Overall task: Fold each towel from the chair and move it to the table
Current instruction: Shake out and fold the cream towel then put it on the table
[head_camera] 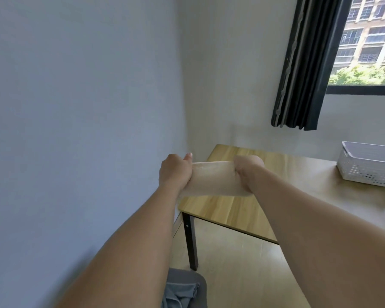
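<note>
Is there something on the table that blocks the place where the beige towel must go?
Nothing visible does. Both hands hold the beige towel above the table, whose near part is bare; the white basket stands far to the right.

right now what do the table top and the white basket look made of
Table top: wood or wood-look laminate, smooth with a slight sheen; pale grain stripes show. White basket: likely moulded plastic, matte; its wall has rows of small regular holes.
</note>
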